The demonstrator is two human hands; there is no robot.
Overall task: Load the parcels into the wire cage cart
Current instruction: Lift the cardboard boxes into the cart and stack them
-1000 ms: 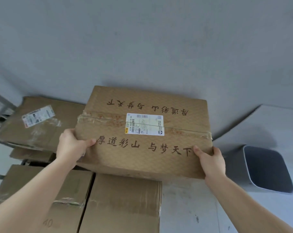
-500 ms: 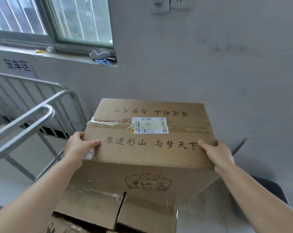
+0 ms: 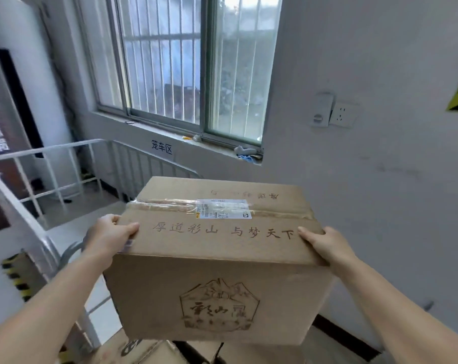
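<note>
Parcel orientation: The brown rectangular cardboard parcel (image 3: pixel 217 285) has its long axis running left to right across the view, from one hand to the other. The top face points up and the near edge sits lower than the far edge. The near face is turned to the person.

Parcel position: Carried in the air by both hands. It is above the brown cardboard boxes (image 3: pixel 149 350) at the lower edge of the view and right of the grey metal wire cage cart (image 3: pixel 52 148). It is clear of the cart.

Parcel appearance: Plain brown board. A strip of clear tape (image 3: pixel 164 206) runs along the top seam. A white shipping label (image 3: pixel 224 208) lies over the tape, right of centre. A dark row of printed characters (image 3: pixel 222 231) along the near top edge reads upright to the person. A fainter row at the far edge is inverted. A printed mountain emblem (image 3: pixel 218 306) marks the near face.

Left hand: The left hand (image 3: pixel 109 237) grips the near-left top corner, with the thumb flat on the top face and the fingers curled round the left side.

Right hand: The right hand (image 3: pixel 327 248) grips the near-right top corner, thumb on the top face. The fingers pass down the right side, out of sight.

Count: One carried parcel, two hands, one label, one tape strip, two character rows, one emblem. The lower boxes show parts of at least two.

Surroundings: One barred window (image 3: pixel 185 61) and one white wall socket (image 3: pixel 342 114).
</note>
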